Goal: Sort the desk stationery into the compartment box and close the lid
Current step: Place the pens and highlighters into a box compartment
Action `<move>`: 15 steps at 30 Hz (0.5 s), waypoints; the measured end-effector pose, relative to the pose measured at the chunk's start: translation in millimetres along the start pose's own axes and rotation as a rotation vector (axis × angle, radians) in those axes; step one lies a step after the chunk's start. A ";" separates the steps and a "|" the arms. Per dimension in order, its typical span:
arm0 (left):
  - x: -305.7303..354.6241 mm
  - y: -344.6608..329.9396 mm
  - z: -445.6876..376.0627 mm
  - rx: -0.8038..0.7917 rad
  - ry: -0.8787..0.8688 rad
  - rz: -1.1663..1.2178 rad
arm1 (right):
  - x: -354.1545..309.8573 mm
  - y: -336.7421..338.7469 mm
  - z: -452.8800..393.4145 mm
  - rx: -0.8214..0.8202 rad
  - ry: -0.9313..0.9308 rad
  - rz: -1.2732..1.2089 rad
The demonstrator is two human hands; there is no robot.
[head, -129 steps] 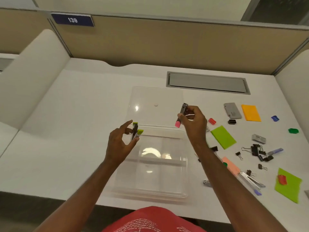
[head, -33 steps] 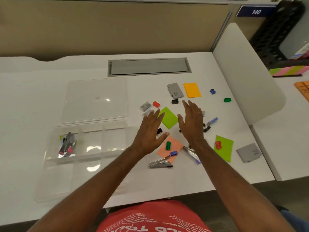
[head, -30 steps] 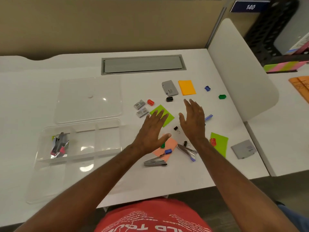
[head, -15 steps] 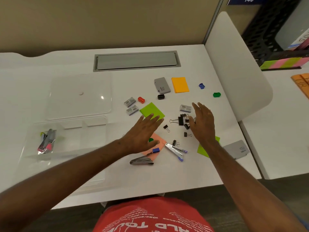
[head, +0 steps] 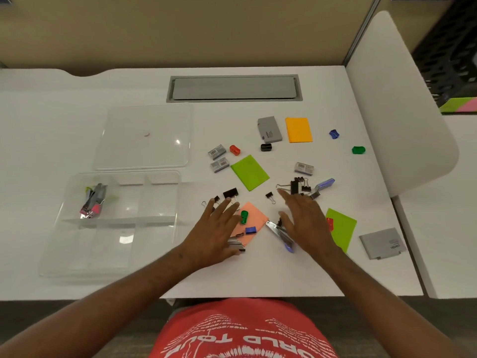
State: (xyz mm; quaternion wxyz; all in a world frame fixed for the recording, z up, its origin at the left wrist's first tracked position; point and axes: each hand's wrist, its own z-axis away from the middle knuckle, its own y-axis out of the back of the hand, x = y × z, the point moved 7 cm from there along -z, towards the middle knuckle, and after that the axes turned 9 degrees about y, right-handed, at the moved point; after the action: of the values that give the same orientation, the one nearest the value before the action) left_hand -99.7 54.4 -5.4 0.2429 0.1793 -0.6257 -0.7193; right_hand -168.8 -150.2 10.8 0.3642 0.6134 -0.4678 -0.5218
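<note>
A clear compartment box [head: 165, 223] lies open at the left, its lid [head: 144, 138] flat behind it. Two staplers [head: 93, 201], green and pink, lie in its far-left compartment. My left hand [head: 215, 233] hovers flat, fingers spread, over a grey stapler [head: 236, 245] and the edge of a salmon note pad [head: 254, 219]. My right hand [head: 304, 220] hovers open over a blue-tipped metal stapler [head: 280, 235]. Black binder clips [head: 296, 186] lie scattered just beyond both hands.
Spread across the desk are green note pads [head: 249, 172], an orange pad [head: 298, 129], grey cases [head: 269, 129], staple boxes [head: 217, 151] and small coloured sharpeners [head: 358, 150]. A grey cable hatch [head: 233, 88] sits at the back, a white divider [head: 395, 99] on the right.
Both hands have drawn back toward me and lowered over the two staplers near the salmon pad. The view has shifted left. Nothing has been picked up.
</note>
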 end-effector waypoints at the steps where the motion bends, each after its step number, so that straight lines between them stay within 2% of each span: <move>1: -0.5 -1.8 2.0 -0.007 0.005 -0.027 | -4.6 -5.1 4.0 -0.058 0.001 0.007; 4: -0.1 -8.9 7.2 -0.032 0.012 -0.099 | -11.8 -17.5 15.1 -0.191 -0.034 0.012; 10: 2.3 -13.8 12.0 -0.022 0.040 -0.129 | -20.9 -32.5 21.1 -0.329 -0.016 0.027; 15: 3.3 -15.5 8.5 -0.038 0.056 -0.108 | -32.8 -27.1 13.4 -0.209 0.096 0.259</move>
State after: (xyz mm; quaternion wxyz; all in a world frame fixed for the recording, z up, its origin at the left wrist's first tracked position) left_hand -109.0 60.9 -19.2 0.2244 0.2285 -0.5942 -0.7378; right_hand -177.2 -110.3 -7.3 0.5121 0.5312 -0.4681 -0.4863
